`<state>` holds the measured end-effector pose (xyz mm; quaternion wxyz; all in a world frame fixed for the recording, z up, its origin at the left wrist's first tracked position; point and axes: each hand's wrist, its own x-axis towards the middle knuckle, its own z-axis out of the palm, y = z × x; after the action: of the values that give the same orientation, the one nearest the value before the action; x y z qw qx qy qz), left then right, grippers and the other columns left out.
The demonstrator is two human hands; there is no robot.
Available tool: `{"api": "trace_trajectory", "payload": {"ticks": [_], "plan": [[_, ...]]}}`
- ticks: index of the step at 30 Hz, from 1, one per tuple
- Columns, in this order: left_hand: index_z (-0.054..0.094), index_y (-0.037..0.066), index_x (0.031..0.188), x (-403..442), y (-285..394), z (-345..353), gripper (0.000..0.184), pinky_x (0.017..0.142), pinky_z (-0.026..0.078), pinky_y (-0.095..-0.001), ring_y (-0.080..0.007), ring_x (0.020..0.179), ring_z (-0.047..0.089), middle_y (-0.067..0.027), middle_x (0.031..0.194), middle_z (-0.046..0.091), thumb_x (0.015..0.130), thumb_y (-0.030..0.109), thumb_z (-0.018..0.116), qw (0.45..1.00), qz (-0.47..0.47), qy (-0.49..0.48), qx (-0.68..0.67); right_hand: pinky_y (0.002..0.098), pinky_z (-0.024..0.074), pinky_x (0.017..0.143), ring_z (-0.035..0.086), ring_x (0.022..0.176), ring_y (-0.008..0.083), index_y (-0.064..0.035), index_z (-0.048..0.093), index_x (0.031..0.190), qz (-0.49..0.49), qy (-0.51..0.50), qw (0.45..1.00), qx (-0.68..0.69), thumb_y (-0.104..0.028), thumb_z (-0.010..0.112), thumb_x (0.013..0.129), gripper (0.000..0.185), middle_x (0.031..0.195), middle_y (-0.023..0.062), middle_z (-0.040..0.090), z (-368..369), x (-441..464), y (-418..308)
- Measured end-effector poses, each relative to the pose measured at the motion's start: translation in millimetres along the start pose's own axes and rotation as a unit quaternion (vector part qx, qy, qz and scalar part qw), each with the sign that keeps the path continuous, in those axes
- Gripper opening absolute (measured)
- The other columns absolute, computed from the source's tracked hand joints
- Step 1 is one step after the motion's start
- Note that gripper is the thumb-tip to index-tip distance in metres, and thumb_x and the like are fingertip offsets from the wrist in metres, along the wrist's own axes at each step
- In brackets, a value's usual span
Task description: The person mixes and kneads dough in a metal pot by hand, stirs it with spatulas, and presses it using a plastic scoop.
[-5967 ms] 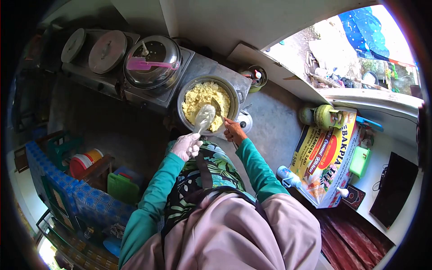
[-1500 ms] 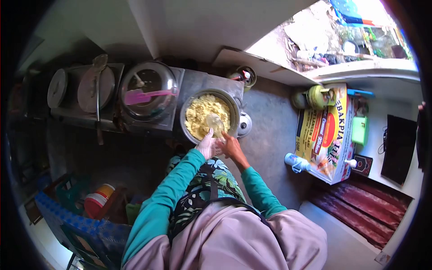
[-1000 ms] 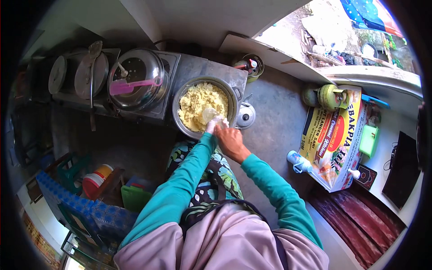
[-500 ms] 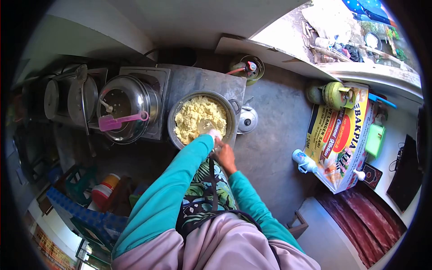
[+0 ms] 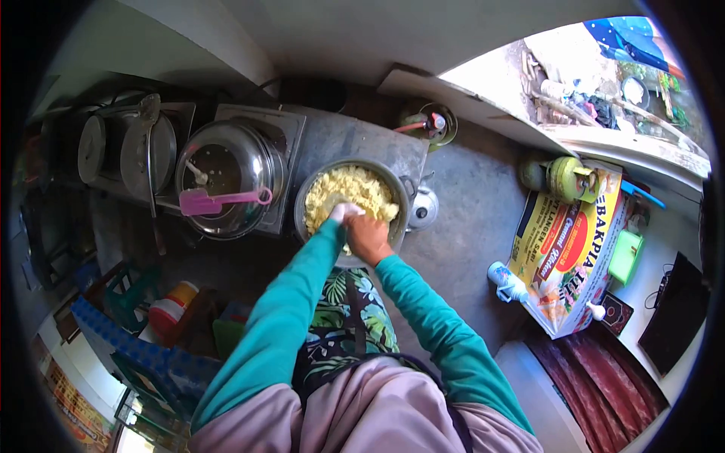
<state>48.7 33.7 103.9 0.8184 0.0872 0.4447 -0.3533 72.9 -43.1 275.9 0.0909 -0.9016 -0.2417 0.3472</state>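
Observation:
A large metal pot [image 5: 402,198] on the grey counter holds a crumbly yellow mixture [image 5: 355,185]. Over the near side of the mixture is my left hand [image 5: 344,212], which looks pale, as if under a thin see-through glove. Its fingers are hard to make out against the yellow crumbs. Pressed against it from the right, my right hand [image 5: 368,238] has its fingers curled in. Whatever lies between those fingers is hidden. Both hands are inside the pot's rim.
Left of the pot, a lidded steel pot [image 5: 226,166] with a pink spatula [image 5: 223,200] across it stands on a stove. A kettle [image 5: 423,209] is right of the counter. Further right are a green gas cylinder [image 5: 570,180], a printed carton [image 5: 563,257] and a light-blue bottle [image 5: 506,281].
My right hand has moved forward from beside my left wrist to over the pot, against my left hand. The view has shifted, so the pot appears further right and lower.

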Motion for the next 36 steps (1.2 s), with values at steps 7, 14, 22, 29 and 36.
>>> {"api": "trace_trajectory", "payload": {"ticks": [7, 14, 22, 29, 36], "plan": [[0.051, 0.006, 0.052, -4, -24, -3, 0.016, 0.045, 0.04, -0.0361, -0.0221, 0.044, 0.047, -0.0106, 0.051, 0.051, 0.06, 0.019, 0.054, 0.824, -0.007, 0.291, 0.486, 0.0444, 0.0447, 0.069, 0.058, 0.077, 0.0367, -0.0246, 0.043, 0.123, 0.19, 0.045, 0.947, 0.255, -0.014, 0.052, 0.068, 0.057, 0.08, 0.0186, 0.059, 69, -52, -3], [0.052, 0.007, 0.052, -66, -55, 80, 0.013, 0.046, 0.039, -0.0323, -0.022, 0.046, 0.047, -0.0091, 0.052, 0.053, 0.058, 0.018, 0.054, 0.996, 0.06, 0.063, 0.036, 0.0438, 0.0428, 0.049, 0.058, 0.06, 0.0329, -0.0067, 0.057, 0.091, -0.012, 0.041, 0.999, -0.015, -0.018, 0.047, 0.077, 0.021, 0.064, 0.0163, 0.058, -54, -79, 14], [0.054, 0.006, 0.054, 40, 1, 42, 0.009, 0.048, 0.04, -0.0329, -0.022, 0.047, 0.048, -0.0101, 0.054, 0.054, 0.056, 0.015, 0.056, 0.981, 0.032, -0.021, 0.191, 0.0414, 0.0462, 0.055, 0.06, 0.066, 0.0317, -0.0086, 0.06, 0.076, 0.035, 0.084, 0.995, 0.032, -0.016, 0.046, 0.073, 0.016, 0.071, 0.0165, 0.06, -16, -7, 43], [0.056, 0.006, 0.06, 36, -26, 15, 0.016, 0.045, 0.039, -0.032, -0.0214, 0.046, 0.047, -0.0101, 0.054, 0.054, 0.063, 0.02, 0.051, 0.865, 0.002, 0.223, 0.449, 0.0446, 0.0439, 0.06, 0.058, 0.071, 0.0326, -0.0207, 0.048, 0.117, 0.208, 0.178, 0.944, 0.183, -0.015, 0.043, 0.077, 0.041, 0.08, 0.0167, 0.059, 66, -53, 10], [0.053, 0.008, 0.062, -49, -62, 57, 0.019, 0.05, 0.04, -0.0292, -0.0181, 0.05, 0.048, -0.0057, 0.058, 0.054, 0.069, 0.025, 0.05, 0.994, 0.089, -0.018, 0.062, 0.0401, 0.0453, 0.05, 0.06, 0.062, 0.0264, -0.0131, 0.06, 0.082, -0.045, 0.068, 0.992, -0.095, -0.021, 0.048, 0.078, 0.015, 0.067, 0.0102, 0.06, 1, -54, 26]]}}
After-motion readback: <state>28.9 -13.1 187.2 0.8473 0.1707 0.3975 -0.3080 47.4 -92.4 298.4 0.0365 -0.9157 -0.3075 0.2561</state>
